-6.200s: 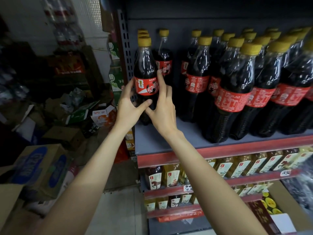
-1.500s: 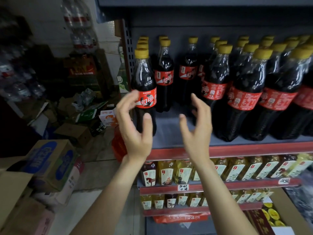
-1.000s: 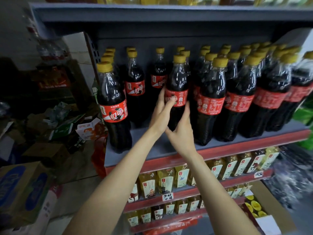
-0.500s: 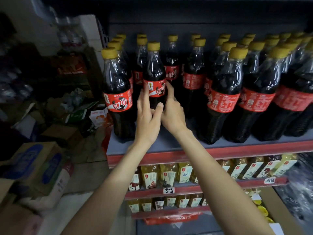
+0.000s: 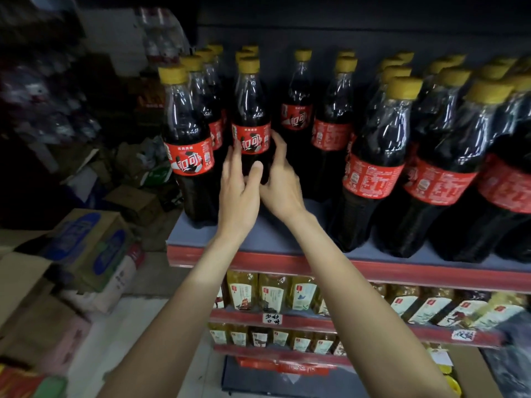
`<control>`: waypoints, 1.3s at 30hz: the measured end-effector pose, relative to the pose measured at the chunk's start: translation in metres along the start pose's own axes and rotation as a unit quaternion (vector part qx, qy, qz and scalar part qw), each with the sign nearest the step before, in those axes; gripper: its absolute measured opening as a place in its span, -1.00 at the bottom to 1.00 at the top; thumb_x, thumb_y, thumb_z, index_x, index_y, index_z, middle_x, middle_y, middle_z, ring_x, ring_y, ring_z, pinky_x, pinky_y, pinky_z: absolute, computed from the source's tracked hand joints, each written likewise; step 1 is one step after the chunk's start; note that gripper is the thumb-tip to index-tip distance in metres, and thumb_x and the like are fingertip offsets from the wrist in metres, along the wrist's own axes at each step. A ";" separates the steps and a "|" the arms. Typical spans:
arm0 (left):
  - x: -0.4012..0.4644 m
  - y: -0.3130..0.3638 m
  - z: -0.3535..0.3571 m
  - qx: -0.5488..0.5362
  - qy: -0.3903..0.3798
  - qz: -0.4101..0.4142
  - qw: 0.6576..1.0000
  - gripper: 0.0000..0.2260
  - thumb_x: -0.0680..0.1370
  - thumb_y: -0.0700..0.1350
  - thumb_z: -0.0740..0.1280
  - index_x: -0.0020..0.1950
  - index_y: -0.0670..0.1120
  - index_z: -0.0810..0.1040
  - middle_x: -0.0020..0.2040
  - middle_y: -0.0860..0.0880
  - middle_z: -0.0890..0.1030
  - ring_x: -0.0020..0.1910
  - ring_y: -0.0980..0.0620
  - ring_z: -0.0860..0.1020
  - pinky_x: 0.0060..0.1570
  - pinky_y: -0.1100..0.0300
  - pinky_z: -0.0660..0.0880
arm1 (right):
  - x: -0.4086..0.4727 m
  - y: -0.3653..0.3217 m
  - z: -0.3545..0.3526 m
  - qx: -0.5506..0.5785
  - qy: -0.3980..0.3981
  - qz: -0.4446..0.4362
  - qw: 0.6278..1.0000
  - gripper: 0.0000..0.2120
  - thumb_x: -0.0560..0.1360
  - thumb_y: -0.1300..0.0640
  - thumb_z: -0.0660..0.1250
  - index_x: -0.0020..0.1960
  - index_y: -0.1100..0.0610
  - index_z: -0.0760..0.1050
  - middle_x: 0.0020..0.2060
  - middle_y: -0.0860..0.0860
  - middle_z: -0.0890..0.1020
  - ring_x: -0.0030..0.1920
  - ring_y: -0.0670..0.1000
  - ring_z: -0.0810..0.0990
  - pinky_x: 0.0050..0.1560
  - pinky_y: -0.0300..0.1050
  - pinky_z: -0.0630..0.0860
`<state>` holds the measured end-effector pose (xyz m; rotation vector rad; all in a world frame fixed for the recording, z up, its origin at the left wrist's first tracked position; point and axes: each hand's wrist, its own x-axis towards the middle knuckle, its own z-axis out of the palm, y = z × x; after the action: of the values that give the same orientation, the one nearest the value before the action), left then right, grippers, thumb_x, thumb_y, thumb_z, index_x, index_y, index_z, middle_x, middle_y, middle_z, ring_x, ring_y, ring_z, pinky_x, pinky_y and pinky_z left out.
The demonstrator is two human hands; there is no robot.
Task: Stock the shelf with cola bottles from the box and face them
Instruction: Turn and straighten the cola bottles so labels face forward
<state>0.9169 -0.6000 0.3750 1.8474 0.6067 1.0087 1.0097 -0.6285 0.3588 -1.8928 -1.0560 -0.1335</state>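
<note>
Two hands turn one cola bottle on the shelf.

On the floor at the left sits a cardboard box (image 5: 86, 248), its flaps shut, so what is inside is hidden. On the shelf (image 5: 287, 265), the left hand (image 5: 238, 191) and right hand (image 5: 280, 182) wrap around the cola bottle (image 5: 251, 122) just under its red label. It looks full and heavy, with smooth plastic that may slip (hold the fat middle, not the thin neck). Full bottles fill the right.
</note>
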 end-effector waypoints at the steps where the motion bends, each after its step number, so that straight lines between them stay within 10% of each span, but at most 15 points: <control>1: 0.000 0.000 0.001 0.002 0.003 0.001 1.000 -0.52 0.66 -0.09 0.14 0.56 0.00 0.08 0.55 0.00 0.12 0.51 0.13 0.09 0.11 0.71 0.02 | 0.000 0.001 0.000 0.004 0.003 -0.004 1.000 -0.17 0.44 0.08 0.42 0.51 0.02 -0.05 0.21 0.22 0.55 -0.04 0.29 0.61 -0.07 0.17 0.58; 7: -0.003 0.001 -0.001 0.004 -0.003 0.011 1.000 -0.50 0.66 -0.12 0.14 0.57 -0.02 0.06 0.56 -0.02 0.10 0.02 0.77 0.13 -0.04 0.77 0.07 | -0.001 -0.004 0.000 0.020 -0.005 0.002 1.000 -0.16 0.43 0.10 0.45 0.52 0.04 0.00 0.15 0.20 0.58 -0.05 0.23 0.64 -0.08 0.17 0.58; 11: -0.016 0.001 -0.002 -0.035 0.015 0.039 0.999 -0.52 0.62 -0.08 0.19 0.53 -0.03 0.16 0.54 0.00 0.18 0.49 0.20 0.15 0.42 0.29 0.15 | -0.024 -0.015 -0.024 -0.008 0.006 0.001 1.000 -0.36 0.50 0.17 0.37 0.50 0.09 0.18 0.25 0.14 0.49 0.14 0.15 0.57 0.08 0.15 0.53; 14: -0.036 0.003 0.004 -0.094 0.032 0.113 0.989 -0.62 0.58 -0.06 0.21 0.40 0.01 0.32 0.41 -0.01 0.37 0.42 0.11 0.32 0.39 0.21 0.27 | -0.078 -0.018 -0.054 -0.001 0.188 -0.084 0.979 -0.68 0.54 0.27 0.30 0.29 0.20 0.46 0.08 0.05 0.57 0.02 0.01 0.57 -0.01 -0.01 0.55; 18: -0.037 0.019 0.026 -0.192 -0.167 0.038 0.966 -0.68 0.57 -0.06 0.23 0.33 0.03 0.36 0.29 0.03 0.48 0.31 0.09 0.46 0.30 0.24 0.38 | -0.128 0.000 -0.071 -0.054 0.381 -0.049 0.922 -0.63 0.51 0.31 0.34 0.29 0.25 0.41 0.16 0.13 0.45 0.17 0.06 0.43 0.17 -0.01 0.44; 23: -0.044 0.040 0.051 -0.199 -0.313 -0.046 0.927 -0.71 0.67 -0.09 0.01 0.37 0.14 0.22 0.29 0.08 0.43 0.33 0.12 0.39 0.17 0.43 0.38 | -0.127 0.007 -0.073 -0.089 0.278 0.067 0.954 -0.22 0.48 0.19 0.42 0.53 0.25 0.04 0.37 0.23 0.31 0.37 0.11 0.28 0.32 -0.09 0.30; 28: -0.053 0.021 0.029 -0.179 -0.192 0.031 0.965 -0.73 0.62 0.04 0.14 0.29 0.15 0.45 0.25 0.04 0.53 0.24 0.09 0.51 0.24 0.18 0.45 | -0.110 0.005 -0.081 -0.007 0.181 0.041 0.983 -0.05 0.39 0.17 0.53 0.54 0.29 -0.03 0.41 0.07 0.32 0.37 -0.01 0.31 0.24 -0.45 0.23; 34: -0.062 0.002 -0.015 -0.087 -0.098 0.111 0.985 -0.67 0.55 0.10 0.16 0.31 0.35 0.35 0.23 0.22 0.41 0.14 0.16 0.50 0.11 0.18 0.52 | -0.079 -0.007 -0.064 0.138 0.024 -0.005 0.990 -0.22 0.36 0.15 0.53 0.44 0.17 0.18 0.27 0.02 0.50 0.28 -0.05 0.48 0.27 -0.26 0.39; 39: -0.063 -0.003 -0.045 0.066 0.025 0.222 0.972 -0.66 0.56 -0.15 0.25 0.34 0.02 0.44 0.23 0.19 0.41 0.18 0.15 0.45 0.06 0.20 0.51 | -0.067 -0.011 -0.038 0.190 -0.009 -0.020 0.982 -0.24 0.34 0.17 0.53 0.44 0.09 0.25 0.38 0.01 0.30 0.47 0.01 0.20 0.43 -0.31 0.16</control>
<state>0.8444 -0.6239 0.3590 2.1359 0.2958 1.3331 0.9726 -0.6964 0.3551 -1.5316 -1.0498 0.0605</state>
